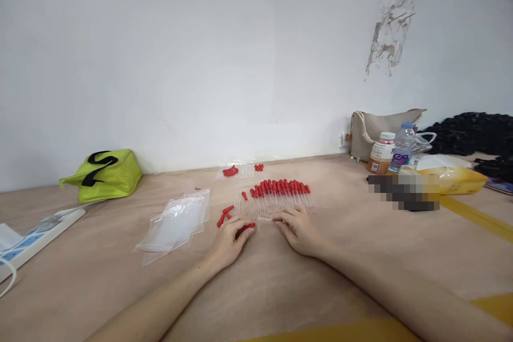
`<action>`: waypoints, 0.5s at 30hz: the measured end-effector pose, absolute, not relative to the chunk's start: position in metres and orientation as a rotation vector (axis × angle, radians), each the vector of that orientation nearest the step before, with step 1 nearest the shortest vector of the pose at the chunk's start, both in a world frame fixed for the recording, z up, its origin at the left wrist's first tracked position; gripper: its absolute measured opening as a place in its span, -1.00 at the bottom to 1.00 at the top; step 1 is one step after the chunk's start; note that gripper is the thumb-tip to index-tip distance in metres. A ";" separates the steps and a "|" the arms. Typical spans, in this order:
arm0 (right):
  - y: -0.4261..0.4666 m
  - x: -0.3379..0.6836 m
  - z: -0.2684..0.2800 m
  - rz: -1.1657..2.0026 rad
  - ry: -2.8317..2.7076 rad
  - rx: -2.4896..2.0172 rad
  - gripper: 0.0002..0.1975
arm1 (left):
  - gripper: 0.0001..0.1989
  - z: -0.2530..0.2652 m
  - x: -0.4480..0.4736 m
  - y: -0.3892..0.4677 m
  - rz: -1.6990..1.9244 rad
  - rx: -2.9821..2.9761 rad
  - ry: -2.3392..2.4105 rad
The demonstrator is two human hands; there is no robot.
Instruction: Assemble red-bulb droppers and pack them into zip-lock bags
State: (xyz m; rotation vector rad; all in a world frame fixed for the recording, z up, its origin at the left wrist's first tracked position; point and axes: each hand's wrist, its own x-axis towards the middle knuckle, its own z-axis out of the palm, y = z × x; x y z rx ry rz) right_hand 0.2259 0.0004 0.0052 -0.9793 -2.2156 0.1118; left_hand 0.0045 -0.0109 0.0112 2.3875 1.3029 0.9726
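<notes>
My left hand (pixel 230 241) is closed around a red rubber dropper bulb (pixel 249 225), whose tip points toward my other hand. Between thumb and fingers, my right hand (pixel 300 232) pinches a clear glass dropper tube (pixel 264 219) that points left, its end just apart from the bulb. Beyond my hands, a row of droppers (pixel 280 188) with red bulbs lies side by side. Several loose red bulbs (pixel 224 216) and a few bare glass tubes (pixel 238 205) lie close to my left fingers. One single bulb (pixel 244 196) rests left of the row.
Clear zip bags (pixel 176 222) are piled to the left. Near the wall lie more bulbs (pixel 230 171) and tubes on clear plastic. A green bag (pixel 110 175) and power strip (pixel 44 238) sit far left; bottles (pixel 382 154), a beige bag (pixel 385 123) and a yellow pack (pixel 455 179) stand right.
</notes>
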 end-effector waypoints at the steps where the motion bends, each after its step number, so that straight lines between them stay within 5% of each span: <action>1: -0.002 0.224 0.005 0.076 -2.225 -0.982 -0.78 | -0.80 0.010 0.005 -0.010 1.000 2.396 1.295; 15: -0.002 0.223 0.002 0.073 -2.356 -0.887 -0.79 | -0.82 0.012 0.006 -0.014 1.021 2.531 1.212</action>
